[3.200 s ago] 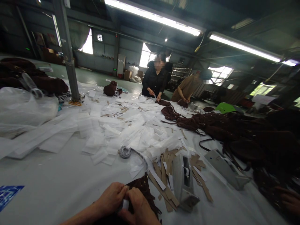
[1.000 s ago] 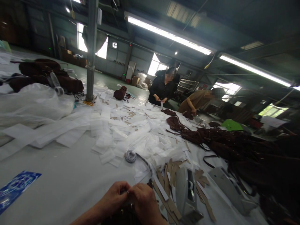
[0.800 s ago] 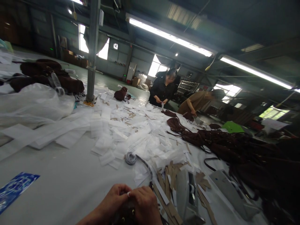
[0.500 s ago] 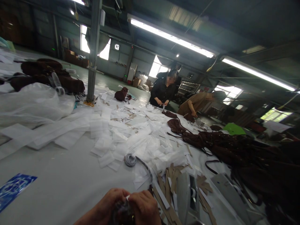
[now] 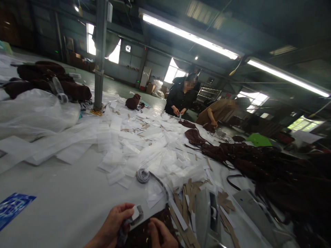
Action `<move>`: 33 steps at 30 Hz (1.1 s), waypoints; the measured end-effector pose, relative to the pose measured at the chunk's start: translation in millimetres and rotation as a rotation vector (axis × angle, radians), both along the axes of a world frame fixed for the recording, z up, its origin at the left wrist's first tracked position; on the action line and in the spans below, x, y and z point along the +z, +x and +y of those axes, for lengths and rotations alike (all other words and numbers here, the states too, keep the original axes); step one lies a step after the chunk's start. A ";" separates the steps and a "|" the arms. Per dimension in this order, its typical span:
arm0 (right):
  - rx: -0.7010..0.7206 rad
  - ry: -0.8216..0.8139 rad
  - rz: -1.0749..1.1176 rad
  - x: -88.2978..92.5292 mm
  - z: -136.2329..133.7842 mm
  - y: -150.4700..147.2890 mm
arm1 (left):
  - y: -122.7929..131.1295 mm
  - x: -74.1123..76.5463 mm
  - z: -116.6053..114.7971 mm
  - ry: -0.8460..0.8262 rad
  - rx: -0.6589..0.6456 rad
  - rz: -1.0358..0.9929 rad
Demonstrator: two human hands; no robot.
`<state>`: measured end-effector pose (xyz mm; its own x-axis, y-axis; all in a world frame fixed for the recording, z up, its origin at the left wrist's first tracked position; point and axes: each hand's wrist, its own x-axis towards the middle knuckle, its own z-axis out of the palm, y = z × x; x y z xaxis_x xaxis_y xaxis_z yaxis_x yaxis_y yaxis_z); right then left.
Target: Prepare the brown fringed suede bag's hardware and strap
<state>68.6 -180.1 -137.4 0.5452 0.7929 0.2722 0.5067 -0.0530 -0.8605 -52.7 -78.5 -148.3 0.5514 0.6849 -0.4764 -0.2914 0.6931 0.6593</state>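
Note:
My left hand (image 5: 113, 224) is closed on a strip of grey wrapping (image 5: 140, 214), with a small white piece (image 5: 135, 213) under the thumb. More grey material hangs below that hand. To its right, my right hand (image 5: 162, 234) is curled with the fingertips together, low over a dark brown bag (image 5: 165, 217) with small gold-coloured metal parts. Whatever lies between those right fingertips is too small to make out. A coil of grey strip (image 5: 143, 175) rests on the table just ahead, its tail running toward the bag.
White wrapping sheets (image 5: 155, 155) cover the middle of the table. Brown card strips (image 5: 188, 199) and a grey dispenser-like object (image 5: 204, 213) lie at right, beside piled brown bags (image 5: 245, 155). A blue printed packet (image 5: 15, 206) is at left. Two people work across the table.
My hands have moved apart from being close together. The white piece and grey wrapping now show in my left hand, and more of the brown bag is visible between the hands.

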 end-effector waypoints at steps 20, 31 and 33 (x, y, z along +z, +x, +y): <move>-0.073 -0.051 0.952 13.5 23.6 -16.9 | -19.6 25.5 -7.7 0.405 -0.421 0.025; -0.021 -0.076 0.843 26.8 19.7 -20.6 | -7.7 21.7 -11.3 0.470 -0.391 0.075; -0.016 -0.072 0.813 29.5 19.5 -22.4 | -1.5 18.9 -13.4 0.447 -0.322 0.068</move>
